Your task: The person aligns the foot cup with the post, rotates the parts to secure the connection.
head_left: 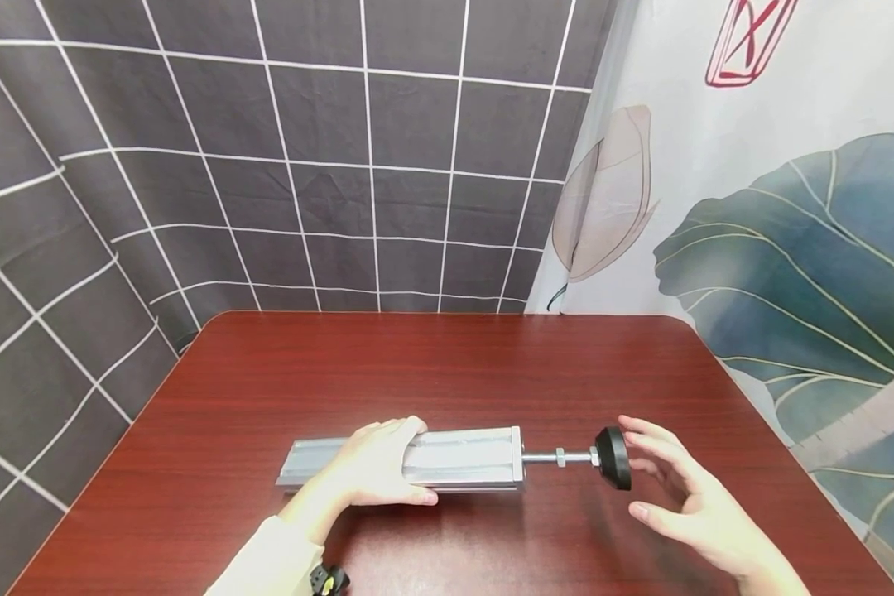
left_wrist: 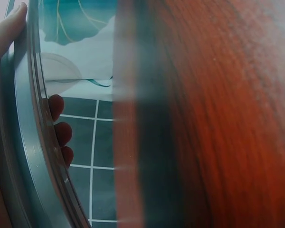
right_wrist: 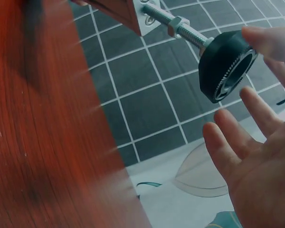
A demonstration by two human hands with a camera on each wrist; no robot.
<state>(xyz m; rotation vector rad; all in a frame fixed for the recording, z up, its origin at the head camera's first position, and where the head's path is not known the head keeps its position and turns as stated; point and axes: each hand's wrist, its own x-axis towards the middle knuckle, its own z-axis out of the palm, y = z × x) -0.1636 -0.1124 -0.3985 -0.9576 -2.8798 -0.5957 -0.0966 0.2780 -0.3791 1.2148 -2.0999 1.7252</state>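
A silver aluminium profile (head_left: 469, 459) lies lengthwise above the table, with a flat end plate (head_left: 517, 459) on its right end. From that plate a threaded rod (head_left: 577, 457) sticks out, carrying a hex nut (head_left: 560, 457) and ending in a black levelling foot (head_left: 613, 458). My left hand (head_left: 376, 463) grips the profile across its middle; in the left wrist view its fingertips (left_wrist: 63, 134) curl around the far side. Spread around the foot's outer face, my right hand (head_left: 685, 497) has loosely bent fingers. In the right wrist view its thumb (right_wrist: 268, 42) overlaps the foot's rim; contact is unclear.
The reddish-brown wooden table (head_left: 417, 364) has rounded back corners. Behind it hangs a dark grey curtain (head_left: 328, 199) with white grid lines, and a white leaf-patterned curtain (head_left: 790, 248) stands at the right.
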